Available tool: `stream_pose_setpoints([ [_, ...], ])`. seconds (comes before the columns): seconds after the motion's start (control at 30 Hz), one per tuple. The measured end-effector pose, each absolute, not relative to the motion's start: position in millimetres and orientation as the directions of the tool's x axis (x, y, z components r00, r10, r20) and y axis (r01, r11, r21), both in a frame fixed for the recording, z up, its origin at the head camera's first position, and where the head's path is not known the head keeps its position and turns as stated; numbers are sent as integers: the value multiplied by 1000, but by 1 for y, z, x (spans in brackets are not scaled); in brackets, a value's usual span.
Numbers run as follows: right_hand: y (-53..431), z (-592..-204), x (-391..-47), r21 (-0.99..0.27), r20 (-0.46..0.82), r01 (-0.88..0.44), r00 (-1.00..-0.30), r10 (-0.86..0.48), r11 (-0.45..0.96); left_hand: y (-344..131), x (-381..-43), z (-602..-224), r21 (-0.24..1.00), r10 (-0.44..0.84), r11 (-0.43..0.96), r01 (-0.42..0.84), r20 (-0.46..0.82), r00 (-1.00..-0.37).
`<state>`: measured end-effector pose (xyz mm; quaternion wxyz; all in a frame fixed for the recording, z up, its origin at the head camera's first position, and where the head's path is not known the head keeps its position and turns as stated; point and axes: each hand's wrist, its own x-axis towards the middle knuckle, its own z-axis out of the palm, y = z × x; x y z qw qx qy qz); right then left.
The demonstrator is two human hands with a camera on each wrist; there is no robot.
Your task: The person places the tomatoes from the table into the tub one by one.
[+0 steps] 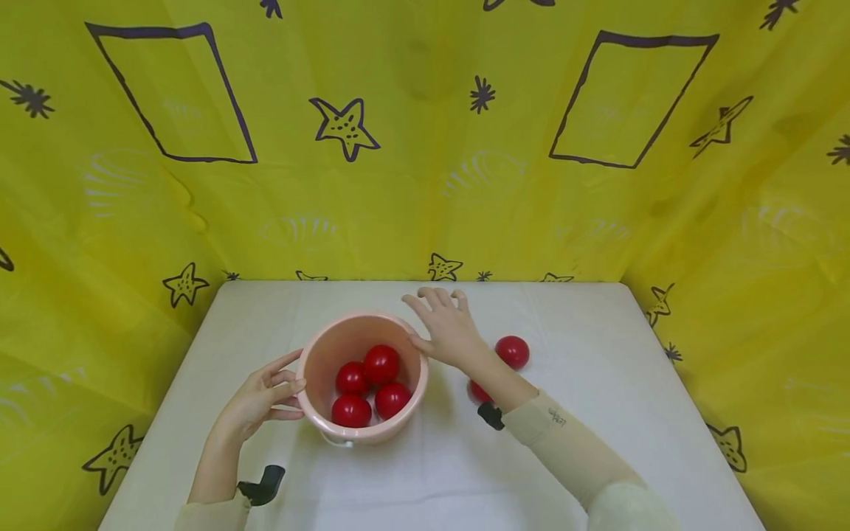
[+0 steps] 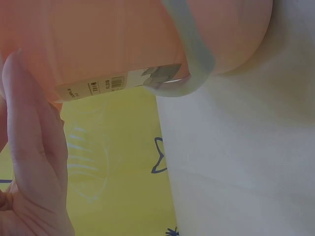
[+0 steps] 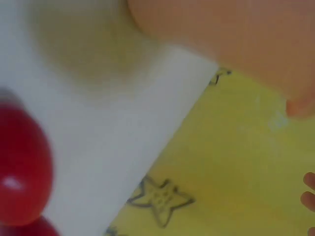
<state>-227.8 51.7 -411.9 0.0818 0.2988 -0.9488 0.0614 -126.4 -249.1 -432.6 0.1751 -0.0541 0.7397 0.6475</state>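
A pink bucket point(image 1: 398, 428) stands on the white table with several red balls point(image 1: 381, 364) inside it. My left hand point(image 1: 255, 402) holds the bucket's left side, the thumb at the rim and the fingers along the outer wall. In the left wrist view the fingers point(image 2: 37, 142) lie against the pink wall, near a label point(image 2: 106, 84) and a pale handle point(image 2: 197, 64). My right hand point(image 1: 448, 328) is at the far right of the rim, its thumb at the edge and its other fingers spread in the air. Nothing is in its grasp.
Two more red balls lie on the table point(image 1: 571, 442) right of the bucket: one point(image 1: 512, 352) in plain sight, the other point(image 1: 479, 391) partly hidden under the right forearm. Yellow curtains point(image 1: 412, 199) with starfish drawings enclose the table's back and sides.
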Motion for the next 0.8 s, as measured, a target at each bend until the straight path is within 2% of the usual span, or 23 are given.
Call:
stream_pose_setpoints([
  [0.1,79,-423,-225,-125,223,-479,-867,-446,869,-249,-126,-433,939,147,152,-309,-330,-932],
  [0.27,118,-454,-209,-210,176,-345,-934,-312,915,-248,-126,-435,936,141,157,-316,-338,-930],
  [0.57,154,-505,-177,-278,90,-225,-974,-208,934,-248,-126,-436,935,135,159,-318,-339,-931],
  [0.8,162,-529,-168,-288,99,-200,-979,-178,937,-248,-125,-436,935,122,168,-313,-335,-934],
])
